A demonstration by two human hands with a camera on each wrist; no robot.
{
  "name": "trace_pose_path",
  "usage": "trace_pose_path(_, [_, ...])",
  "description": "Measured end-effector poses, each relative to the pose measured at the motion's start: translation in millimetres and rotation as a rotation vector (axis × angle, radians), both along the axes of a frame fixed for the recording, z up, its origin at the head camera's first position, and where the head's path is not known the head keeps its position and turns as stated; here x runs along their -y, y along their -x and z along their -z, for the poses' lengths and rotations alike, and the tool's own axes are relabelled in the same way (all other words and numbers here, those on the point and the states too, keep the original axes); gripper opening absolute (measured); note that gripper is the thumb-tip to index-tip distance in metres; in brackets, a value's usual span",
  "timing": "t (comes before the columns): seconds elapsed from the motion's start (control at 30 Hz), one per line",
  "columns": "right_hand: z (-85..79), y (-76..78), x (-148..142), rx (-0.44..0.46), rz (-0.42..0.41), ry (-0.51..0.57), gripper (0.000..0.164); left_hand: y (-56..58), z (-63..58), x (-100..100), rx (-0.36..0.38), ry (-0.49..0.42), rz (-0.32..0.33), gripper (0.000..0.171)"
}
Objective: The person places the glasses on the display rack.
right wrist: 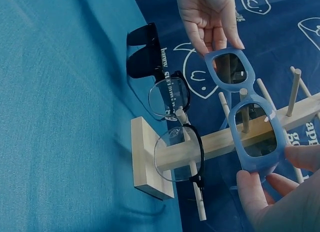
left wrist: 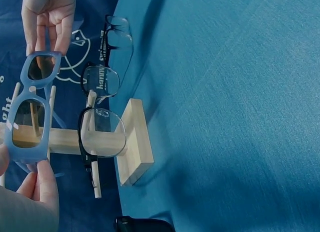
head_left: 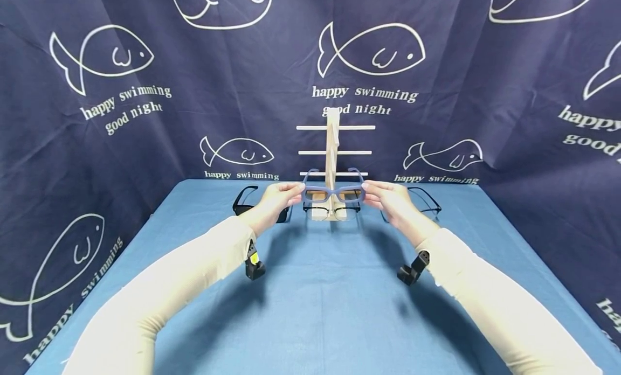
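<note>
Blue-framed sunglasses with dark lenses are held level in front of a wooden eyewear stand. My left hand pinches their left end between thumb and fingers. At the opposite end, my right hand pinches the frame the same way. The open temples point back past the post; whether they touch a rod cannot be told. Just below, half-rim glasses with black tops and clear lenses hang on the stand's low rod. The right wrist view shows the blue frame in front of several rods.
Black sunglasses lie on the blue table left of the stand, partly behind my left hand in the head view. Thin dark-framed glasses lie to its right. The stand's block base rests on the cloth. A navy fish-print curtain hangs behind.
</note>
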State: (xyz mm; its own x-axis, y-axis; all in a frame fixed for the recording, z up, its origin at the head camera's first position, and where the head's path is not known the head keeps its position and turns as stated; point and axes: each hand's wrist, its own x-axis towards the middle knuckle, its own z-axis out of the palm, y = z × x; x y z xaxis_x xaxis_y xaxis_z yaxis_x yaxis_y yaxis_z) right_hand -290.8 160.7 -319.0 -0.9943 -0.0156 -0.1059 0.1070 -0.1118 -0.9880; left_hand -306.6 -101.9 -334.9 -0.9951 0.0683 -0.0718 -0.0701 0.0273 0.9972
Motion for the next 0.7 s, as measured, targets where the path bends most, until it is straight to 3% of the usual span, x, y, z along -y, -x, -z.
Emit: trace_pose_path(0.7, [0.2, 1.9, 1.9, -0.016, 0.006, -0.018, 0.05, 3.7, 2.3, -1.2, -0.001, 0.013, -0.02, 0.042])
